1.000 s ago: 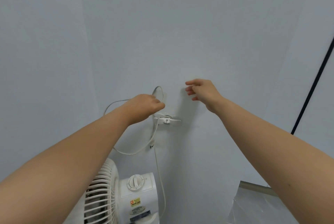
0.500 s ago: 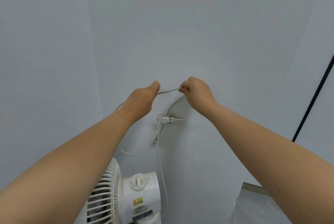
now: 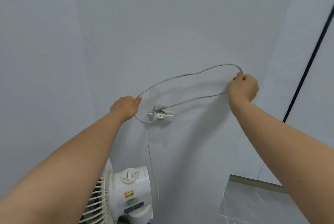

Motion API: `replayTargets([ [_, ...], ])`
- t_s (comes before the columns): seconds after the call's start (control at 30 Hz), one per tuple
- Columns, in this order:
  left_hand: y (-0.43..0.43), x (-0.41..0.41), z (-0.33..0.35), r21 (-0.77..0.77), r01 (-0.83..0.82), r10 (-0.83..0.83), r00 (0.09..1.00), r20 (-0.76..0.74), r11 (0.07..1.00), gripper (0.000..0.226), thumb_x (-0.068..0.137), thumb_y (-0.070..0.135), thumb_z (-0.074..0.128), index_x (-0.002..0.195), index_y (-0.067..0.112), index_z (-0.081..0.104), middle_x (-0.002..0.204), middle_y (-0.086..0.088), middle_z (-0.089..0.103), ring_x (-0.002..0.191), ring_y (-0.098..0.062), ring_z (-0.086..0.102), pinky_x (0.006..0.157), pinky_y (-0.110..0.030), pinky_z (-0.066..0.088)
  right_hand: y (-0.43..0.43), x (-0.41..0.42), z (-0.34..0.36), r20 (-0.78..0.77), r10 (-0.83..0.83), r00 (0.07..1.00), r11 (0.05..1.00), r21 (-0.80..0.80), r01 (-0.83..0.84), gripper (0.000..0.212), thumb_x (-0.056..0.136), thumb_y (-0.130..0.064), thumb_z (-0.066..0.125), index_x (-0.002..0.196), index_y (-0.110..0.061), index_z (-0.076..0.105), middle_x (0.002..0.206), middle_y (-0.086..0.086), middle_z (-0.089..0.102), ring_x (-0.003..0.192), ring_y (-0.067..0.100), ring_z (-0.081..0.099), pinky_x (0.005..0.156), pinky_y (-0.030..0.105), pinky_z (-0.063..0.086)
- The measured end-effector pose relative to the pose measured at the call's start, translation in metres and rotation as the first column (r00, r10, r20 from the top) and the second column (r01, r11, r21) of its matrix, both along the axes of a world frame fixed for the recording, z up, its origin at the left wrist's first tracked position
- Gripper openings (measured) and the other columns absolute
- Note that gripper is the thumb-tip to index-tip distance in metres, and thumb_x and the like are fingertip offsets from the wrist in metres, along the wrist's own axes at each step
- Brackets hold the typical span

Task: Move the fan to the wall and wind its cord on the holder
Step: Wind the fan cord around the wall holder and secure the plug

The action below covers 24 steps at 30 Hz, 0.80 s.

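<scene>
Cord point(image 3: 189, 74) stretched in a long loop between both hands, in front of wall point(image 3: 162, 24). Left hand point(image 3: 126, 105) pinches it just up-left of holder point(image 3: 160, 115). Right hand point(image 3: 244, 86), well out to the right, has fingers curled round the loop's far bend. Lower strand runs from right hand back to holder, a white two-winged cleat on wall. Short slack bight hangs from below left hand to holder's left wing. One strand drops from holder down behind fan point(image 3: 130, 193). Fan stands below holder, close to wall, dial point(image 3: 128, 175) on top.

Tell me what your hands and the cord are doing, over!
Left hand pinches cord beside holder. Right hand grips it out right. Loop not yet wound. Fan at wall. Nothing blocking.
</scene>
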State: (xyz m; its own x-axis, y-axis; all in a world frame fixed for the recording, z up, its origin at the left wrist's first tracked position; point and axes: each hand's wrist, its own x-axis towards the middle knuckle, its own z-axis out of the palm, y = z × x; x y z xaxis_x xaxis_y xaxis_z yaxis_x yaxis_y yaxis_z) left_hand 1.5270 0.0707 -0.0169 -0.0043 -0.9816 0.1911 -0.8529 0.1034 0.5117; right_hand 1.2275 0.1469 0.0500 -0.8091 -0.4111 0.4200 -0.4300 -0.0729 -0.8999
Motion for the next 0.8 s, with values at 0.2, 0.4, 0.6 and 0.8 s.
replayTargets([
  [0.2, 0.007, -0.012, 0.005, 0.072, -0.056, 0.075, 0.952, -0.297, 0.996, 0.053, 0.098, 0.040, 0.036, 0.073, 0.000, 0.061, 0.064, -0.013, 0.063, 0.055, -0.025, 0.054, 0.058, -0.028, 0.045, 0.010, -0.023, 0.000, -0.182, 0.099, 0.978, 0.989, 0.128, -0.076, 0.028, 0.096, -0.024, 0.041, 0.078, -0.010, 0.058, 0.086, 0.016, 0.069, 0.082, 0.032, 0.064, 0.078, 0.040, 0.053],
  [0.4, 0.010, -0.021, 0.014, -0.010, -0.004, -0.004, 0.730, -0.684, 1.000, 0.025, 0.086, 0.021, 0.066, 0.068, 0.007, 0.057, 0.065, -0.010, 0.063, 0.031, -0.004, 0.052, 0.039, -0.017, 0.049, 0.015, -0.013, -0.018, -0.346, 0.487, 0.802, 0.607, 0.794, -0.027, 0.017, 0.086, -0.013, 0.053, 0.080, -0.002, 0.065, 0.079, 0.012, 0.068, 0.069, 0.028, 0.061, 0.061, 0.029, 0.048],
  [0.6, 0.014, -0.038, 0.025, -0.126, 0.089, -0.152, 0.708, -0.690, 0.988, 0.021, 0.083, 0.007, 0.069, 0.064, 0.005, 0.059, 0.063, -0.009, 0.063, 0.036, -0.003, 0.057, 0.051, -0.016, 0.055, 0.018, 0.004, -0.026, -0.042, 0.702, 0.711, 0.421, 0.829, -0.367, 0.021, 0.079, -0.015, 0.066, 0.060, -0.010, 0.059, 0.060, 0.004, 0.052, 0.060, 0.018, 0.046, 0.057, 0.024, 0.034],
  [0.8, 0.016, -0.063, 0.030, -0.218, 0.291, -0.359, 0.827, -0.433, 0.932, 0.024, 0.080, -0.006, 0.062, 0.063, 0.010, 0.060, 0.062, -0.006, 0.061, 0.043, -0.006, 0.058, 0.061, -0.022, 0.056, -0.002, 0.022, -0.039, 0.343, 0.715, 0.610, 0.477, 0.399, -0.783, 0.018, 0.087, 0.001, 0.056, 0.102, -0.009, 0.050, 0.081, 0.011, 0.067, 0.074, 0.021, 0.068, 0.073, 0.026, 0.042],
])
